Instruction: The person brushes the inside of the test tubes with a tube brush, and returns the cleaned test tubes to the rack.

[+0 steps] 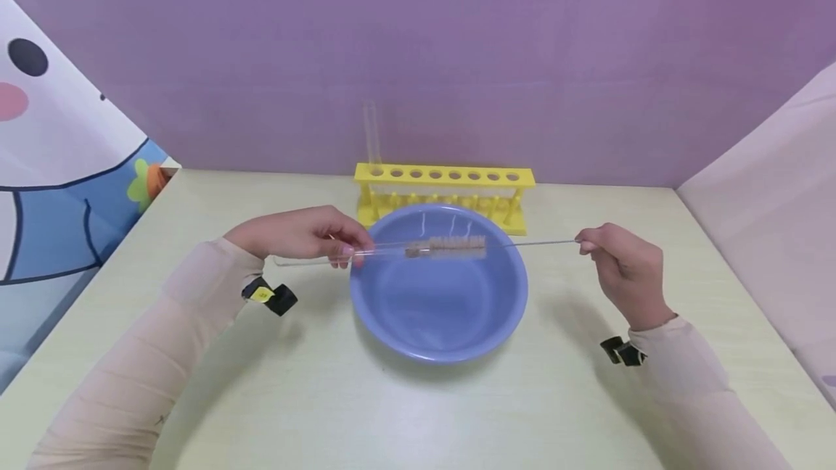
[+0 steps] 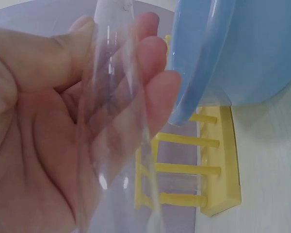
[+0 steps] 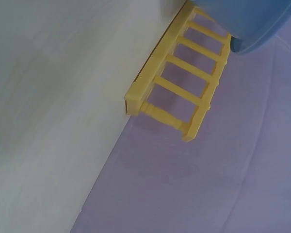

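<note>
In the head view my left hand (image 1: pixel 320 234) grips a clear glass test tube (image 1: pixel 385 250) held nearly level above the left side of a blue basin (image 1: pixel 439 350). Close up, the left wrist view shows the tube (image 2: pixel 111 121) between the thumb and curled fingers. My right hand (image 1: pixel 623 267), right of the basin, pinches the thin wire handle of a test tube brush (image 1: pixel 459 246). Its pale bristles lie over the basin, in line with the tube. The narrower brush tip appears to be inside the tube's right end. The right wrist view does not show the hand.
Behind the basin stands a yellow test tube rack (image 1: pixel 444 175) with a row of holes and pegs. Another clear test tube (image 1: pixel 371 133) stands upright in its leftmost hole. A purple panel (image 1: pixel 418 56) closes off the back of the pale table (image 1: pixel 431 419).
</note>
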